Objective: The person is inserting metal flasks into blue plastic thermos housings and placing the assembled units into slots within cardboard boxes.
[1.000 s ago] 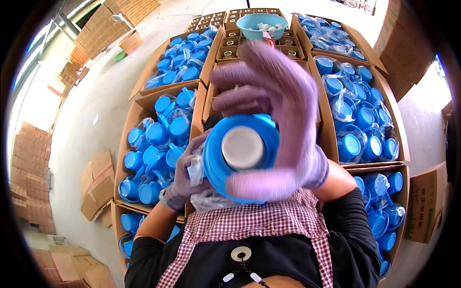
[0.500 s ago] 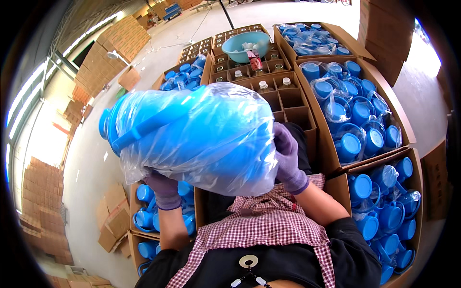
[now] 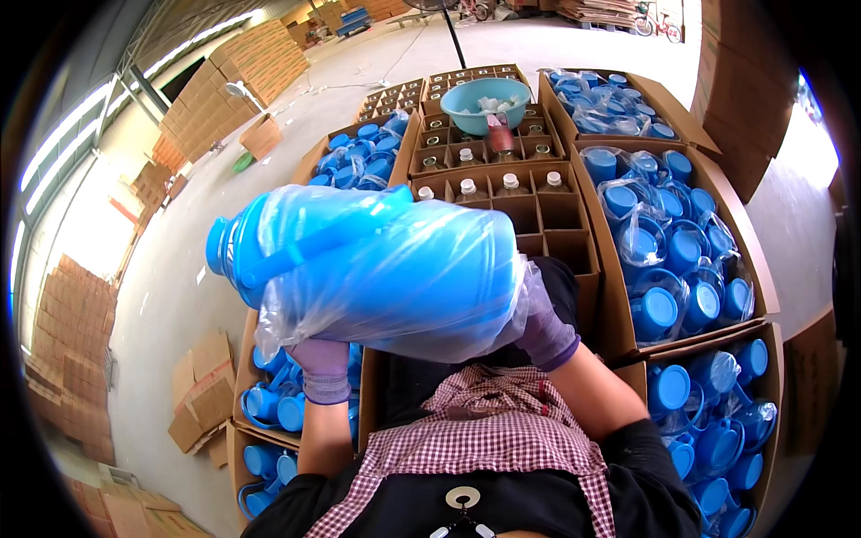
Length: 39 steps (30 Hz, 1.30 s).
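Note:
A large blue thermos flask (image 3: 395,269) lies sideways across my lap area, its cap pointing left and its base right. A clear plastic bag (image 3: 291,314) wraps most of it, leaving the cap end bare. My left hand (image 3: 325,363), in a purple glove, supports it from below near the bag's gathered edge; the flask hides most of its fingers. At the base end, my gloved right hand (image 3: 543,327) grips the flask through the plastic. In front stands a carton with dividers (image 3: 556,213), where several white-capped glass liners (image 3: 511,184) sit in the far cells.
Cartons of bagged blue flasks stand to the right (image 3: 619,336) and left (image 3: 291,408). A light-blue basin (image 3: 471,121) with white pieces rests on a farther divided carton. Flattened cardboard (image 3: 204,390) lies on the floor at left. A dark pole (image 3: 456,40) rises behind.
The flask has shifted slightly right and down in the picture, and the plastic now lies tighter around its base. Both hands still hold it, and the whole view has tilted up a little.

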Each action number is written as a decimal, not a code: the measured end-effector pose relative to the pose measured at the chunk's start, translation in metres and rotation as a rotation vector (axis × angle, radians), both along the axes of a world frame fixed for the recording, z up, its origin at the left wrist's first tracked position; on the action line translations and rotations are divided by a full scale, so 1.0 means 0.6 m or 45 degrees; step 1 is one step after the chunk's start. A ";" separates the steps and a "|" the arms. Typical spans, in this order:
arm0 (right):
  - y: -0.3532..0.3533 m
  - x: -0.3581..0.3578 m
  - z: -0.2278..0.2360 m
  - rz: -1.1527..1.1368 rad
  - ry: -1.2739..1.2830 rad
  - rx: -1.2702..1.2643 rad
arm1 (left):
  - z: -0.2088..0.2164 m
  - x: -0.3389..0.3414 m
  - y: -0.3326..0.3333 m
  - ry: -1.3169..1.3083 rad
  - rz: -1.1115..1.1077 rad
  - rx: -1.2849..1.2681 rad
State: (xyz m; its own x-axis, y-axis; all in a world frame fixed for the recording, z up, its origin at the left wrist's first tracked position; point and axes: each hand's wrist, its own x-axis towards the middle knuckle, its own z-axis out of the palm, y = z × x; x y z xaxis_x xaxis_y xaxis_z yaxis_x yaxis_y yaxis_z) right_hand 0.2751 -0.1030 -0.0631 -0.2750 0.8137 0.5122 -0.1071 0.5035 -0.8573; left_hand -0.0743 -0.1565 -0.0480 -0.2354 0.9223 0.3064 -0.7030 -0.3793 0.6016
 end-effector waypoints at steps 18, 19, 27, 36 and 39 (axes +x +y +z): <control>-0.019 0.022 -0.081 -0.091 0.256 -0.253 | -0.021 0.019 0.026 0.608 0.270 -0.253; -0.027 0.026 -0.083 -0.075 0.258 -0.269 | -0.002 0.029 0.027 0.381 0.178 -0.275; -0.012 0.048 -0.078 -0.009 0.106 -0.243 | 0.027 0.049 0.012 -0.057 -0.157 -0.066; -0.034 0.055 -0.070 0.095 0.172 -0.393 | 0.033 0.060 0.012 -0.129 -0.109 -0.094; -0.028 0.082 -0.047 0.175 0.014 -0.345 | 0.017 0.053 0.007 -0.217 -0.159 -0.091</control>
State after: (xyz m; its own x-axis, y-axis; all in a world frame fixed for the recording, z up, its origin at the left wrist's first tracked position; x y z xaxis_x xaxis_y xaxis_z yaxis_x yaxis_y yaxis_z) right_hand 0.3245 -0.1196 -0.0911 -0.3877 0.8766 0.2851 -0.1688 0.2365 -0.9568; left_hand -0.0426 -0.1524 -0.0378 -0.1606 0.9655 0.2049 -0.8357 -0.2435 0.4923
